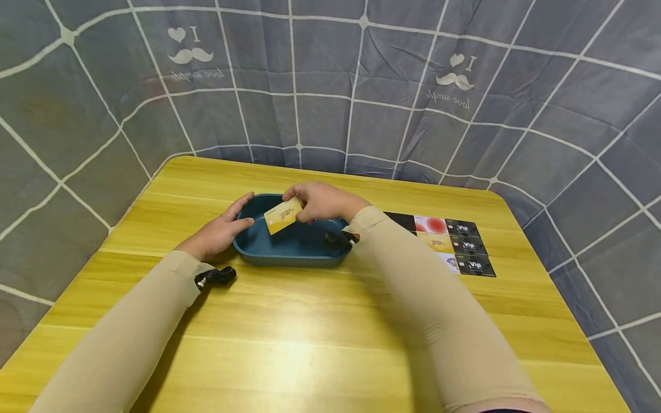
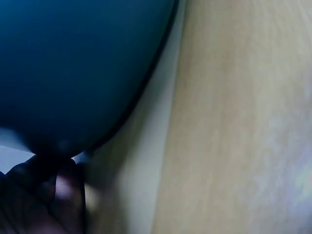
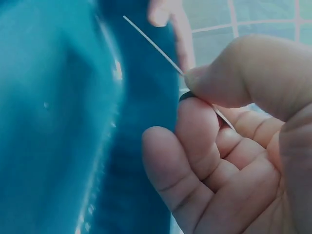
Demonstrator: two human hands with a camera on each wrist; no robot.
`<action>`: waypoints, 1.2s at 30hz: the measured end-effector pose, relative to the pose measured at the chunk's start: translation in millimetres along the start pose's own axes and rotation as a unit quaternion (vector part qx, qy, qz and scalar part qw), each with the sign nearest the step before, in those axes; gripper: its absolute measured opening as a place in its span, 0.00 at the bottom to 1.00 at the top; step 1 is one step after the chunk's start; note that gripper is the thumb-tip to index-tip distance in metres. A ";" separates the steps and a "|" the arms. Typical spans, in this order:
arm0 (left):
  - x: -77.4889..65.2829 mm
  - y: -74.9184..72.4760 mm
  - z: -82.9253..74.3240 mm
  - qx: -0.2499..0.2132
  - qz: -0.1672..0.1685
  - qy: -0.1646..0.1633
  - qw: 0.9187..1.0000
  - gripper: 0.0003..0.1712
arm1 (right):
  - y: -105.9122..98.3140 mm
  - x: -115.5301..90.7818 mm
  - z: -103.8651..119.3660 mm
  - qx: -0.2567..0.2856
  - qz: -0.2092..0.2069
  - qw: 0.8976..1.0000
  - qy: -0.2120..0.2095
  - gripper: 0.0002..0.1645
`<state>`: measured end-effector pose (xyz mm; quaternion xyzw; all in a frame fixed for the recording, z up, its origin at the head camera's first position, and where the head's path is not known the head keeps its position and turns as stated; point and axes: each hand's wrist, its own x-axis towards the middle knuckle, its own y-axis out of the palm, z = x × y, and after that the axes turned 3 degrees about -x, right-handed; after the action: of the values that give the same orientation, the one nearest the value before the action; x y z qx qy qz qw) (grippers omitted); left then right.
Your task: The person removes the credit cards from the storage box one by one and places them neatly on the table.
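A dark teal oval tray (image 1: pixel 289 261) stands on the table. My left hand (image 1: pixel 219 232) holds its left end, thumb over the rim and the other fingers along the outside; in the left wrist view the fingers (image 2: pixel 63 185) are dark at the tray's edge (image 2: pixel 131 105). Above the tray, my right hand (image 1: pixel 327 202) pinches a yellow and white card (image 1: pixel 284 214) at its right end. The card is tilted, its printed face towards the head camera. Seen edge-on in the right wrist view, the card (image 3: pixel 153 44) is a thin pale line between thumb and fingers.
Right of the tray, several cards lie in rows on the wooden table (image 1: pixel 289 355): black Vip cards (image 1: pixel 469 245), a red and white card (image 1: pixel 432 223) and a yellow card (image 1: pixel 436 242). The right forearm partly hides them. A grey checked curtain (image 1: pixel 330 74) hangs behind the table.
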<state>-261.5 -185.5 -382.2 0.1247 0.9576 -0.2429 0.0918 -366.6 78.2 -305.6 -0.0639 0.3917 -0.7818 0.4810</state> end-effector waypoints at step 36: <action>-11.2 -11.0 1.9 0.012 0.005 -0.003 1.000 0.43 | -87.5 -247.3 -141.0 0.114 -0.210 0.961 0.142 0.39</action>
<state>-253.7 -198.0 -376.3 0.1302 0.9537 -0.2543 0.0944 -364.4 374.3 -274.7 0.0217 0.3422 -0.9055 0.2500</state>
